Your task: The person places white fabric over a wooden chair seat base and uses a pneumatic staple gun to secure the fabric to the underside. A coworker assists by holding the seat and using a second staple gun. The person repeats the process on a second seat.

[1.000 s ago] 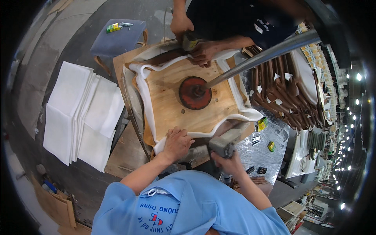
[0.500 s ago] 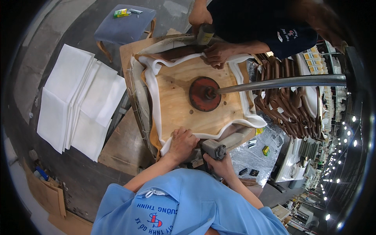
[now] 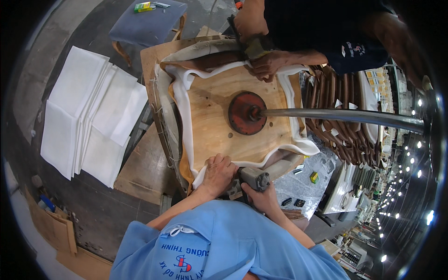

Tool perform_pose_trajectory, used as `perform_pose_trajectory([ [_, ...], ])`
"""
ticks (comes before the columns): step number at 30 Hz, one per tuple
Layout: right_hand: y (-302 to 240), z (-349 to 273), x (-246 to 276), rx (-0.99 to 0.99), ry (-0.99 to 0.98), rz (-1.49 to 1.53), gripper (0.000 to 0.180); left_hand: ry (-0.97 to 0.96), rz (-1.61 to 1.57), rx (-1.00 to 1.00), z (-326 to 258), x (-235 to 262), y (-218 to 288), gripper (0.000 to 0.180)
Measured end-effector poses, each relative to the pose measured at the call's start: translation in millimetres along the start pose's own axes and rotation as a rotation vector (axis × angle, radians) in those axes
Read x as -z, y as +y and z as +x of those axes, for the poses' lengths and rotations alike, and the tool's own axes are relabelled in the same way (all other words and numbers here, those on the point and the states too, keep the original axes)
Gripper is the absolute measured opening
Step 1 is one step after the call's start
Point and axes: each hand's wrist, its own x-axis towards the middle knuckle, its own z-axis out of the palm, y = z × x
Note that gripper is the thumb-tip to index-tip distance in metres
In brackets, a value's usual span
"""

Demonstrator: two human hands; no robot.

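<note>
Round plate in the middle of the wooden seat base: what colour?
Dull, rusty red round plate, with a grey metal pole pressing on its centre; head view.

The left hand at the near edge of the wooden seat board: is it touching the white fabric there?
Touching. The head view shows the left hand pressed flat on the white fabric where it folds over the near edge of the wooden seat board.

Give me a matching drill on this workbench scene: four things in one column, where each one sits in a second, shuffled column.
1. red round disc
2. stack of white sheets
3. grey tool
4. blue stool

a. far beyond the board, top of view
b. in the right hand
c. middle of the wooden board
d. left of the bench

Pairs: 1-c, 2-d, 3-b, 4-a
</note>
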Motion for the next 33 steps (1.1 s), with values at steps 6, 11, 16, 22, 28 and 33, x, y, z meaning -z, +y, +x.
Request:
perform_pose_trajectory([
  [6, 6.8, 1.2, -0.7, 0.154, 0.057, -0.109, 0.051, -0.017, -0.012, -0.006, -0.8, 0.1, 2.0, 0.011],
  [11, 31.3, -19.9, 20.8, 0.174, -0.007, 0.242, 0.035, -0.136, 0.088, 0.072, 8.5, 12.8, 13.0, 0.015],
  [16, 72.4, -22.8, 72.3, 0.251, 0.162, 0.373, 0.029, -0.002, -0.136, -0.087, 41.6, -4.5, 49.7, 0.018],
  [22, 85.3, 24.4, 134.7, 0.309, 0.136, 0.307, 0.028, -0.083, 0.091, -0.087, 86.7, -70.2, 88.4, 0.036],
  [28, 82.5, 54.2, 163.8, 0.332, -0.011, 0.337, 0.028, -0.051, 0.23, -0.026, 97.1, -101.0, 88.5, 0.036],
  [33, 68.6, 60.6, 173.8, 0.245, -0.07, 0.275, 0.03, -0.058, 0.268, -0.025, 100.4, -105.2, 88.7, 0.03],
])
